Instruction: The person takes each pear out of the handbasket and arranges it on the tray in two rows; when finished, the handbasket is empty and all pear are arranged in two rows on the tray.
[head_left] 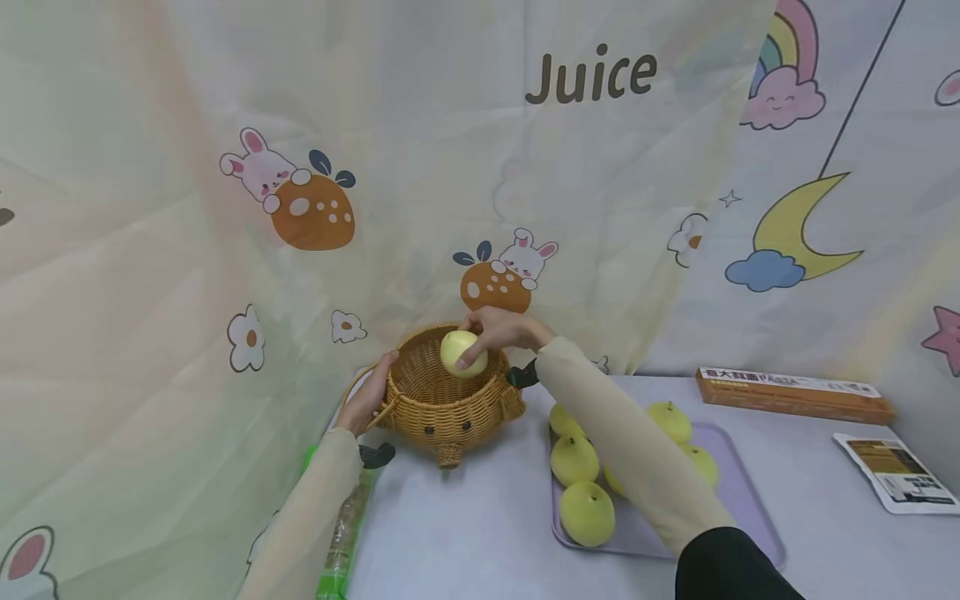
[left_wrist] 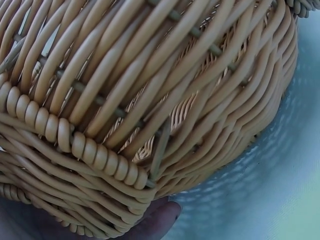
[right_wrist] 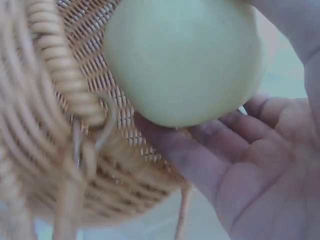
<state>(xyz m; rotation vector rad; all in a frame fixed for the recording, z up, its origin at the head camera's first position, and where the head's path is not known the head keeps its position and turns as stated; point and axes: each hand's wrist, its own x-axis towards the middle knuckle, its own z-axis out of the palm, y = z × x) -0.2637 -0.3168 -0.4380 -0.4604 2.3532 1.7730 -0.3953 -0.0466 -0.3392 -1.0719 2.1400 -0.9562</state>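
Observation:
A round yellow-green pear (head_left: 459, 353) is pinched between the thumb and fingers of my right hand (head_left: 504, 329), just inside the mouth of the wicker basket (head_left: 427, 410). In the right wrist view the pear (right_wrist: 185, 60) shows large, fingers beneath it and the woven wall behind. My left hand (head_left: 367, 398) grips the basket's left side near its handle (head_left: 352, 386). In the left wrist view the basket's weave (left_wrist: 165, 90) fills most of the picture, and a fingertip (left_wrist: 162, 217) shows below its protruding ear. The basket has an animal face with a snout.
A lilac tray (head_left: 750, 508) with several pears (head_left: 588, 513) lies to the right, under my right forearm. Further right are a long brown box (head_left: 795, 397) and a flat packet (head_left: 896, 473). A green-edged package (head_left: 347, 533) lies by my left forearm. A printed curtain (head_left: 420, 167) hangs behind.

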